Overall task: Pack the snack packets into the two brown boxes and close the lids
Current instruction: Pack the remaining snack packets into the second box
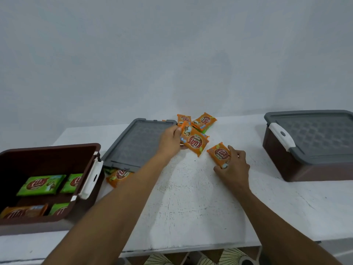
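1. Head view: left hand (170,139) reaches over the white desk (191,207). Its fingers (177,131) are curled onto the edge of the upper orange packet (193,140), thumb on top, pinching it.
2. Right hand (234,165) grips the lower orange packet (219,154). Its fingers (235,153) curl over the packet's far side, with the thumb at the near end.
3. The loose packets (203,121) lie heaped at the desk's back edge, just behind the upper orange packet.
4. The open brown box (47,150) is at far left. Inside it are green packets (41,184) and one boxed orange packet (23,212), lying flat.
5. The loose grey lid (137,144) lies on the desk beside that box. A trapped orange packet (117,176) pokes out from under its near edge.
6. The closed brown box (305,169) is at far right, with its fitted grey lid (315,134) on and the white latch (281,135) facing left.
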Demonstrator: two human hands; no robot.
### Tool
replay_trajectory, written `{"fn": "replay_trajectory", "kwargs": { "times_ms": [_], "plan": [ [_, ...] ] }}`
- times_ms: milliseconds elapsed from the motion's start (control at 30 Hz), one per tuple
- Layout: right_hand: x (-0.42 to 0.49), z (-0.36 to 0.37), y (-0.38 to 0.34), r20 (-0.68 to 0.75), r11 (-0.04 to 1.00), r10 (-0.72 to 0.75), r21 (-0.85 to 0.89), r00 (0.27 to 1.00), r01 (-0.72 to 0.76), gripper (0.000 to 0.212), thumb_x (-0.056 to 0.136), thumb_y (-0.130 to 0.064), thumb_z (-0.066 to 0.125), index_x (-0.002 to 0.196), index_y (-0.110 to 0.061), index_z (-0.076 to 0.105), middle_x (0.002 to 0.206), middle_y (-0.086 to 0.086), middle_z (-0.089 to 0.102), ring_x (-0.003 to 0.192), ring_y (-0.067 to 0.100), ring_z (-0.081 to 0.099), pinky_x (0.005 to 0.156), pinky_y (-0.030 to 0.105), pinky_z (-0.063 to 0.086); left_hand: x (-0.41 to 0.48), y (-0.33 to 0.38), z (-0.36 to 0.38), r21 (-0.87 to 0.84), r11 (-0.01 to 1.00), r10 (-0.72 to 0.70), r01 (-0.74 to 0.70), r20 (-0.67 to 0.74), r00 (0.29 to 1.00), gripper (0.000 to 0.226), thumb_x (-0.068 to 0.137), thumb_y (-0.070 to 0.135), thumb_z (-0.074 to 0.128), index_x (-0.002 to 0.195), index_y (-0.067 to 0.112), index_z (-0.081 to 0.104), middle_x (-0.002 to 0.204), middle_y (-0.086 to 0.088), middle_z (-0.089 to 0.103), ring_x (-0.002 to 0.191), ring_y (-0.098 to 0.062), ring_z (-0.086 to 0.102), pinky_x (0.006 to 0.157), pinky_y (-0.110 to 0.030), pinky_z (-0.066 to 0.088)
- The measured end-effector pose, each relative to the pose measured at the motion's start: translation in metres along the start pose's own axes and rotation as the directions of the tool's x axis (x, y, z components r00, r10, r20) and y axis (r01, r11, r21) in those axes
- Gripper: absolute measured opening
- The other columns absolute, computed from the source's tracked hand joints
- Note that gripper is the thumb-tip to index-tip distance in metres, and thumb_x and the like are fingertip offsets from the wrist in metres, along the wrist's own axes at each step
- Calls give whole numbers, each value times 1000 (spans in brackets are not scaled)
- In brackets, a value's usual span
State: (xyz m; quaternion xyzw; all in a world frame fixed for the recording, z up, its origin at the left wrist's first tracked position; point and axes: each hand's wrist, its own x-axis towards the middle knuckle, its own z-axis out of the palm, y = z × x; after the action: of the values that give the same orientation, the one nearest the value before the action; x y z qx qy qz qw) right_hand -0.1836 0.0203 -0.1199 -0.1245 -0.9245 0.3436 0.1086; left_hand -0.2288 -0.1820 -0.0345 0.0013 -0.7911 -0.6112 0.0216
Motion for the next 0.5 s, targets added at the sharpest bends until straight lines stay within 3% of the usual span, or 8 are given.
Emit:
{"fn": "replay_trajectory", "kwargs": {
  "times_ms": [67,167,367,500],
  "plan": [
    [-4,-4,-3,5,998,-37,45,999,37,87,77,-39,77,148,-19,31,144,6,34,128,24,45,109,41,41,-3,12,-9,-137,984,-111,110,-2,994,27,105,23,38,95,7,56,99,-14,68,85,-21,70,69,-39,62],
    [-12,-12,-4,19,988,-96,122,995,93,79,78,-28,78,145,-13,39,137,8,41,122,22,50,99,32,46,-10,28,-32,-264,950,-163,170,48,985,26,105,21,36,92,8,55,93,-13,68,78,-21,69,67,-36,62],
    [-32,-24,-66,81,948,-183,278,980,154,70,72,-13,78,137,-16,53,123,5,46,110,19,54,87,22,44,-14,53,-114,-225,972,-74,66,-31,997,29,103,17,38,77,15,53,79,-9,65,69,-20,63,57,-30,52],
    [-48,-26,-133,195,918,-330,294,924,266,70,67,-16,78,134,-20,57,126,1,50,112,18,55,96,34,49,-20,56,-184,-205,979,-36,4,-153,988,28,98,14,40,74,19,51,72,-2,61,67,-15,55,62,-28,43]
  ]
}}
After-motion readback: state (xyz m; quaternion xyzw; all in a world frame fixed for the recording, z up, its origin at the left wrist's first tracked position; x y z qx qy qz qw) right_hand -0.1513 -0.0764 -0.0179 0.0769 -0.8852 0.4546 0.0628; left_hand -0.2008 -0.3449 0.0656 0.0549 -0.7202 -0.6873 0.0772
